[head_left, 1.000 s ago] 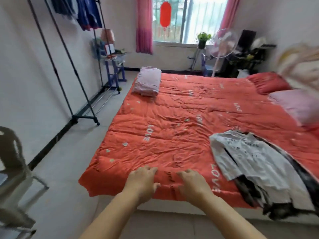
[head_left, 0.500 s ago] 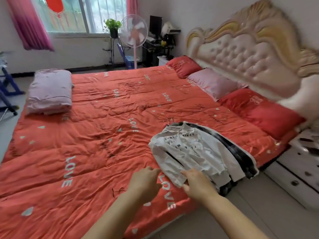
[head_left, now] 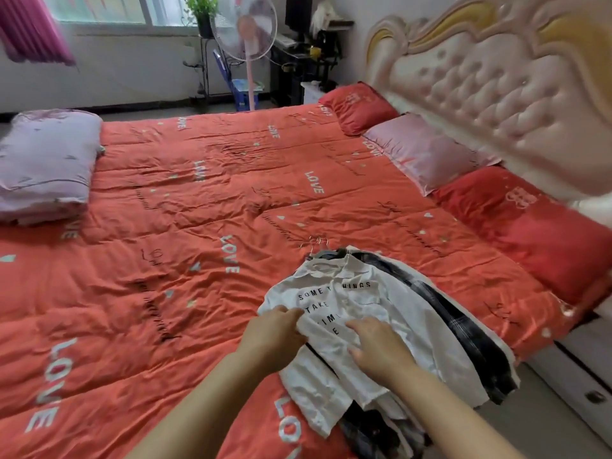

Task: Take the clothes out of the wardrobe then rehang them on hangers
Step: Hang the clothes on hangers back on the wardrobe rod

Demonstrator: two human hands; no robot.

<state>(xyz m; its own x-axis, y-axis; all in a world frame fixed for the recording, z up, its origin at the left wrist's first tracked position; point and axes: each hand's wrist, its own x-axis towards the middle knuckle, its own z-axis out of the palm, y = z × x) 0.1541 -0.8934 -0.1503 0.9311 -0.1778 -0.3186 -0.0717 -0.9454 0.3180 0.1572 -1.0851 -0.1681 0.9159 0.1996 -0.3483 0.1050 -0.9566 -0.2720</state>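
A pile of clothes lies on the red quilt (head_left: 185, 266) near the bed's front right edge. On top is a white shirt (head_left: 390, 313) with black lettering; dark garments (head_left: 463, 329) show beneath it. Metal hanger hooks (head_left: 316, 241) stick out at the pile's far end. My left hand (head_left: 276, 332) pinches the white shirt's left sleeve edge. My right hand (head_left: 377, 346) lies on the shirt's front with fingers spread flat.
A folded lilac blanket (head_left: 46, 164) sits at the bed's far left. Red and pink pillows (head_left: 427, 160) line the padded headboard (head_left: 496, 81) on the right. A standing fan (head_left: 245, 31) and plant stand are by the window. White drawers (head_left: 576, 369) are at lower right.
The view swung right from the clothes rack toward the headboard. Both hands moved from the quilt's edge onto the white shirt; the left now pinches its sleeve.
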